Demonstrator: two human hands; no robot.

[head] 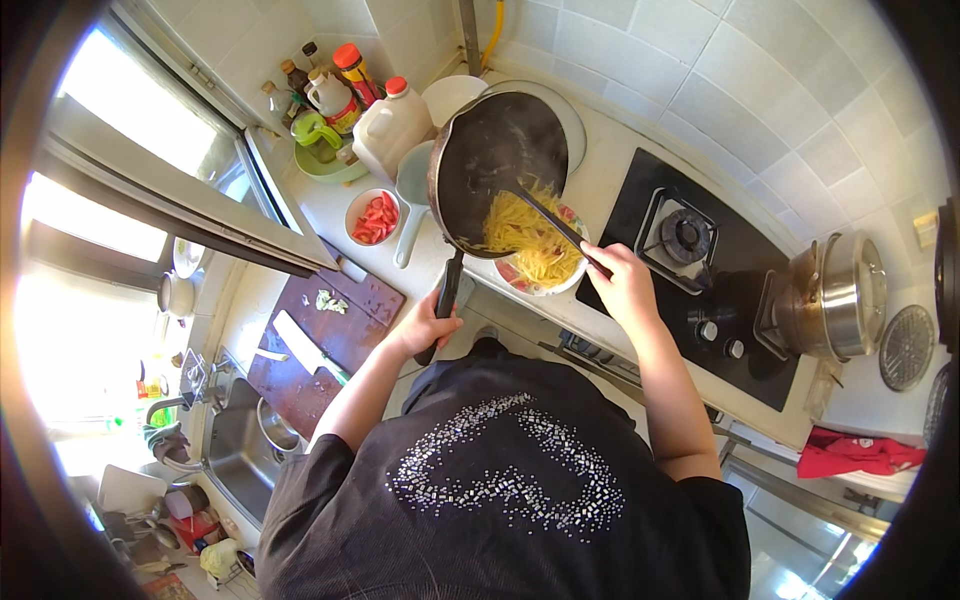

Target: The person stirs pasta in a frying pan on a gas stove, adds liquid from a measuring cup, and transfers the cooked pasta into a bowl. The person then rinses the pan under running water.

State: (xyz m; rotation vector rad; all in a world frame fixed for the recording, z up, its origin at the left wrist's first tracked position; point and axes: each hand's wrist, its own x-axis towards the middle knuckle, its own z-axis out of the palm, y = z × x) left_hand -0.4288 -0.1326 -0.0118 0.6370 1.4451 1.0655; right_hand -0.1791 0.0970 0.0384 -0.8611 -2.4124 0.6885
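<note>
My left hand grips the black handle of a dark wok, which is tilted over a plate with a red floral rim. Shredded yellow food, possibly potato strips, lies partly in the wok's lower edge and heaped on the plate. In my right hand is a dark, long-handled cooking utensil, its far end among the shreds at the wok's edge. Left of the wok are a bowl of cut red pieces, perhaps tomato, and a pale green long-handled pan or ladle.
A black gas hob and a lidded steel pot stand right. To the left, a cleaver lies on a wet cutting board, beside the sink. Bottles and a plastic jug stand behind, near an open window.
</note>
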